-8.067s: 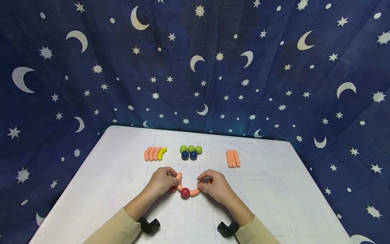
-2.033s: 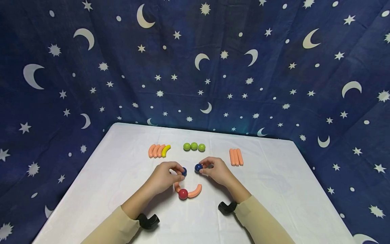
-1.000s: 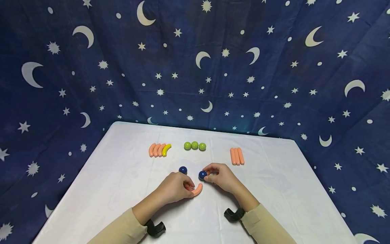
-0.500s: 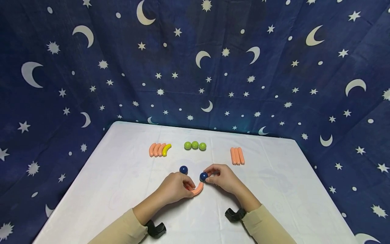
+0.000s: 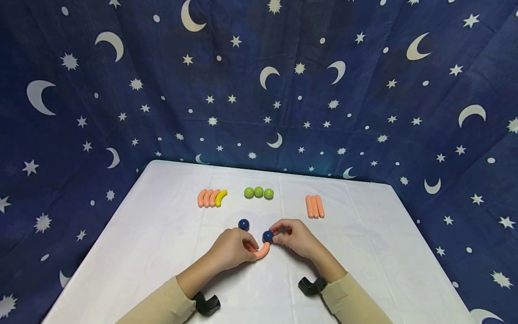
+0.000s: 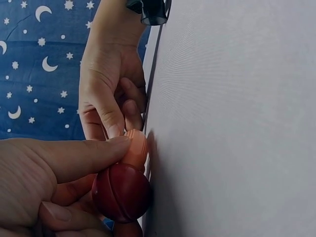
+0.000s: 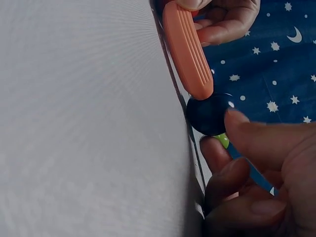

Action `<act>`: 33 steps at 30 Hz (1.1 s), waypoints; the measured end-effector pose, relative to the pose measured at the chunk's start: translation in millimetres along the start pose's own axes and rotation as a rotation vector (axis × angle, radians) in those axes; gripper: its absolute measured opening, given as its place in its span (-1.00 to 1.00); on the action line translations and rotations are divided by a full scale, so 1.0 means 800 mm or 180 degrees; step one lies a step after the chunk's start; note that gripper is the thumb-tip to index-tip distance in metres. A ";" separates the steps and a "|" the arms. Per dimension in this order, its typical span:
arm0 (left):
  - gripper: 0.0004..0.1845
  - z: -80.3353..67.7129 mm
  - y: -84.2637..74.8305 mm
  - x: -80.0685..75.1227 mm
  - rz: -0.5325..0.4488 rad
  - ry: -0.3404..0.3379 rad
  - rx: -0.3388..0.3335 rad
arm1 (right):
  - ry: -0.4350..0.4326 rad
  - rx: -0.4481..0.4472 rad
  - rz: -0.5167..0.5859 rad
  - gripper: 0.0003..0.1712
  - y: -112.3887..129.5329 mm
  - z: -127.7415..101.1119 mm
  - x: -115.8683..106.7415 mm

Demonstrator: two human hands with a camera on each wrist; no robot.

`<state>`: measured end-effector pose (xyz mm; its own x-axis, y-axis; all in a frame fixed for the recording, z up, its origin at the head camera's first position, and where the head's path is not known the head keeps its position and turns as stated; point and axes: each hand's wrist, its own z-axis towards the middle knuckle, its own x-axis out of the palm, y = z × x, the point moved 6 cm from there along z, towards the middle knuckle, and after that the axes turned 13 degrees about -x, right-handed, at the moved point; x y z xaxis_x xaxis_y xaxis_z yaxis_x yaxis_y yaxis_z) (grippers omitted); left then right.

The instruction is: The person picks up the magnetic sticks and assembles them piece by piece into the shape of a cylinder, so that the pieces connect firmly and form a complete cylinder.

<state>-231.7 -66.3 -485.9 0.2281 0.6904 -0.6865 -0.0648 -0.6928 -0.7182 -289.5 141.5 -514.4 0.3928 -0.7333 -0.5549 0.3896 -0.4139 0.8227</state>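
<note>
A curved orange ridged plastic piece (image 5: 263, 251) lies on the white cloth-covered table (image 5: 364, 252), between the two hands, its arc opening away from the person. Its near end is held by the left hand (image 5: 234, 248), whose thumb and fingers are curled round it and round a glossy dark red ball (image 6: 122, 192) joined to that end; the red ball is hidden under this hand in the head view and is seen only from the left wrist. The free far end of the curve points up and to the right, toward the right hand (image 5: 294, 236). A glossy dark blue ball (image 5: 267, 236) is pinched between the thumb and fingertips of the right hand and is held touching, or all but touching, that free tip; in the right wrist view the ball (image 7: 210, 114) sits right at the rounded end of the orange piece (image 7: 187, 52). The right hand is thus the nearer one to the joint.

A second dark blue ball (image 5: 243, 224) rests alone just beyond the left hand. Farther back are seen three green balls (image 5: 258, 192) in a row, a group of curved orange pieces with one yellow piece (image 5: 212, 198), and three straight orange sticks (image 5: 314, 206).
</note>
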 end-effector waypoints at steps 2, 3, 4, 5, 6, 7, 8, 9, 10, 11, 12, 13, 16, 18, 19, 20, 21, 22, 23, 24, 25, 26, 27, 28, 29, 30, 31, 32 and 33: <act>-0.81 0.000 0.000 0.000 -0.0011 -0.0002 0.0006 | -0.0007 -0.0001 0.0056 -0.74 0.002 0.000 -0.001; -0.81 0.000 0.000 0.000 -0.0015 -0.0003 0.0008 | 0.0004 -0.0003 0.0082 -0.72 0.002 0.000 0.000; -0.81 0.000 0.000 -0.001 -0.0020 -0.0005 0.0008 | 0.0024 -0.0003 0.0105 -0.69 0.003 0.000 0.000; -0.81 0.000 0.000 -0.001 -0.0023 -0.0006 0.0005 | 0.0057 0.0000 0.0100 -0.66 0.004 0.000 0.001; -0.81 0.000 0.000 -0.001 -0.0026 -0.0009 0.0003 | 0.0086 -0.0005 0.0081 -0.64 0.005 0.000 0.002; -0.81 0.000 0.000 -0.001 -0.0028 -0.0012 -0.0002 | 0.0110 -0.0013 0.0058 -0.63 0.006 0.000 0.002; -0.81 0.001 0.000 -0.001 -0.0024 -0.0018 -0.0006 | 0.0128 -0.0037 0.0021 -0.62 0.007 0.000 0.003; -0.81 0.001 0.000 -0.001 -0.0024 -0.0024 -0.0005 | 0.0134 -0.0049 -0.0022 -0.63 0.007 0.000 0.003; -0.81 0.001 0.001 0.000 -0.0025 -0.0027 -0.0006 | 0.0123 -0.0052 -0.0055 -0.64 0.008 0.000 0.003; -0.81 0.001 0.001 0.000 -0.0026 -0.0029 -0.0005 | 0.0101 -0.0055 -0.0085 -0.65 0.008 0.000 0.003; -0.81 0.001 0.001 0.000 -0.0030 -0.0033 -0.0002 | 0.0068 -0.0051 -0.0083 -0.67 0.008 0.000 0.002; -0.80 0.001 0.001 0.000 -0.0036 -0.0033 -0.0002 | 0.0033 -0.0040 -0.0075 -0.67 0.008 0.001 0.002; -0.80 0.001 0.001 -0.001 -0.0060 -0.0028 -0.0010 | -0.0057 0.0031 -0.0005 -0.68 0.006 0.001 0.002; -0.80 0.001 0.000 -0.001 -0.0067 -0.0026 -0.0012 | -0.0095 0.0063 0.0023 -0.68 0.005 0.002 0.002; -0.80 0.001 0.000 -0.001 -0.0058 -0.0028 -0.0008 | -0.0104 0.0076 0.0022 -0.68 0.004 0.002 0.002; -0.80 0.000 -0.001 -0.001 -0.0046 -0.0032 0.0000 | -0.0108 0.0082 0.0016 -0.68 0.004 0.002 0.002; -0.80 0.000 -0.001 -0.001 -0.0025 -0.0036 0.0009 | -0.0109 0.0085 0.0001 -0.68 0.004 0.002 0.002; -0.81 0.000 -0.002 -0.001 0.0000 -0.0042 0.0024 | -0.0111 0.0080 -0.0015 -0.69 0.005 0.001 0.002; -0.81 0.000 -0.003 -0.001 0.0025 -0.0051 0.0039 | -0.0115 0.0071 -0.0026 -0.69 0.005 0.001 0.002; -0.81 0.000 -0.004 -0.001 0.0052 -0.0058 0.0049 | -0.0115 0.0060 -0.0039 -0.69 0.006 0.002 0.003; -0.82 -0.001 -0.004 -0.001 0.0070 -0.0062 0.0059 | -0.0114 0.0056 -0.0053 -0.70 0.006 0.001 0.003; -0.82 -0.001 -0.005 -0.001 0.0082 -0.0063 0.0066 | -0.0113 0.0046 -0.0064 -0.70 0.007 0.001 0.003; -0.82 -0.001 -0.005 -0.001 0.0091 -0.0064 0.0071 | -0.0113 0.0035 -0.0085 -0.70 0.007 0.001 0.004; -0.82 -0.001 -0.005 -0.001 0.0093 -0.0066 0.0074 | -0.0116 0.0022 -0.0100 -0.71 0.007 0.001 0.004; -0.82 -0.001 -0.004 0.000 0.0092 -0.0064 0.0069 | -0.0116 0.0019 -0.0115 -0.72 0.007 0.001 0.004; -0.82 -0.001 -0.004 0.000 0.0086 -0.0060 0.0062 | -0.0113 0.0016 -0.0132 -0.73 0.006 0.001 0.005; -0.82 -0.001 -0.003 0.000 0.0078 -0.0056 0.0057 | -0.0105 0.0017 -0.0134 -0.73 0.006 0.001 0.005; -0.82 -0.001 -0.003 0.000 0.0070 -0.0053 0.0052 | -0.0092 0.0019 -0.0118 -0.73 0.006 0.001 0.006; -0.82 -0.001 -0.002 0.000 0.0057 -0.0046 0.0039 | -0.0073 0.0009 -0.0097 -0.72 0.006 0.001 0.006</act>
<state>-230.7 -65.4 -484.4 0.2128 0.6809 -0.7008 -0.0806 -0.7025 -0.7071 -286.0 135.6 -512.9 0.3614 -0.7325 -0.5769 0.3988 -0.4378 0.8058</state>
